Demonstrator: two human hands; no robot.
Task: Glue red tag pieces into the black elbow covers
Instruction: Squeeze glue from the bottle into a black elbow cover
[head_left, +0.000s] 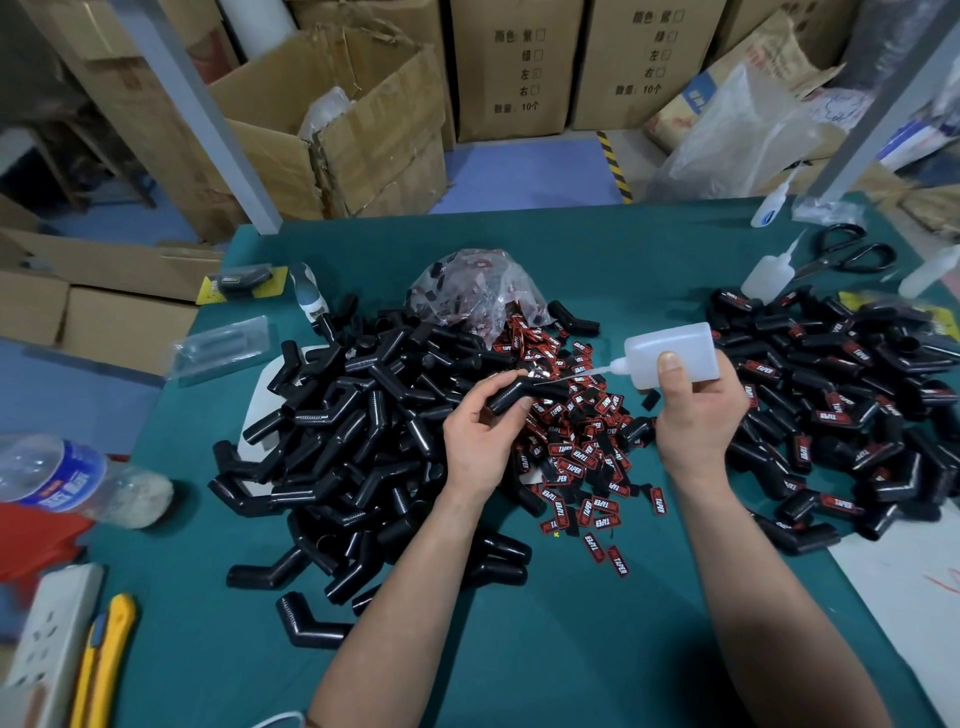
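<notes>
tags (574, 457) between two cover heaps (353, 441), bag (467, 288) behind

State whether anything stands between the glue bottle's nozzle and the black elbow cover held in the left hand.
Nothing visible does. The right hand holds the glue bottle, and its thin nozzle runs straight to the elbow cover gripped by the left hand. Loose red tags lie below, not between them.

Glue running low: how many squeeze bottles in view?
4 squeeze bottles: one in the right hand, one beside the scissors, one at the far edge, one far right; others possibly hidden.
</notes>
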